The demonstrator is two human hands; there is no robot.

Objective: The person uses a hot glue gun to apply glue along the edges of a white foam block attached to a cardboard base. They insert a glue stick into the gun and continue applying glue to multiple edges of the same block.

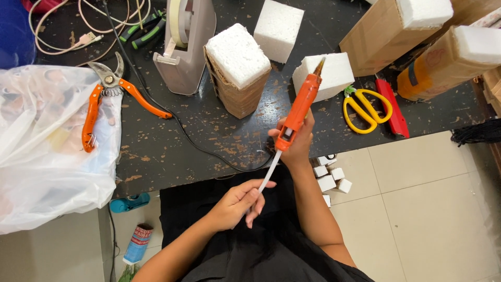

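My right hand grips an orange glue gun over the dark worktable's front edge, its brass nozzle pointing up and away toward a white foam block. A white glue stick pokes out of the gun's back end. My left hand pinches the stick's lower end, just above my black-clothed lap.
Orange pruning shears lie half on a clear plastic bag at left. A grey tape dispenser, cardboard-wrapped foam blocks, yellow scissors and a red cutter sit on the table. Small foam cubes lie on the tiled floor.
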